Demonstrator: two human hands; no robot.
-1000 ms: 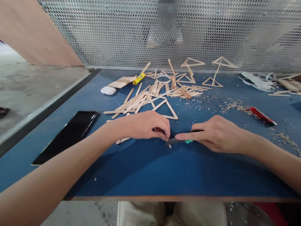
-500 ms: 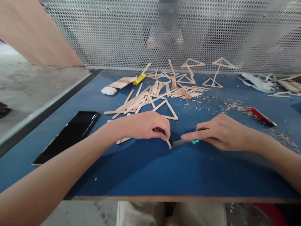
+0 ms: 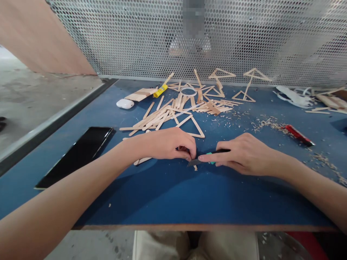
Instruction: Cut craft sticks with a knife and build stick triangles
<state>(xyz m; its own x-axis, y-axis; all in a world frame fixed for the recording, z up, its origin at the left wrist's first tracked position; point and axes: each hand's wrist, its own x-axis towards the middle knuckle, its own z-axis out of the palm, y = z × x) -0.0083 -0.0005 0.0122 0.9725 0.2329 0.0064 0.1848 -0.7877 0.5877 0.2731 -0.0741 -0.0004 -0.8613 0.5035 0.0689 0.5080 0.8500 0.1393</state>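
Between the fingertips of my left hand (image 3: 181, 145) is a thin wooden craft stick (image 3: 195, 168), its near end pointing down at the blue table. My right hand (image 3: 244, 153) is closed around a utility knife (image 3: 210, 158) with a teal part, the forefinger laid along it. The grey blade lies across the stick just below my left fingertips. Most of the stick is hidden by the left hand and the blade. Just beyond my left hand lies a triangle of glued craft sticks (image 3: 198, 126).
A pile of craft sticks (image 3: 162, 115), a tape roll (image 3: 189, 91), a yellow glue stick (image 3: 161, 91) and a white case (image 3: 125, 104) lie farther back. A phone (image 3: 76, 155) is at left. A red cutter (image 3: 299, 135) sits among wood shavings (image 3: 268, 123) at right. Perforated metal panel (image 3: 135, 39) behind.
My right hand has moved left with the utility knife, bringing the blade from beside the craft stick to across it. My left hand has stayed nearly still.
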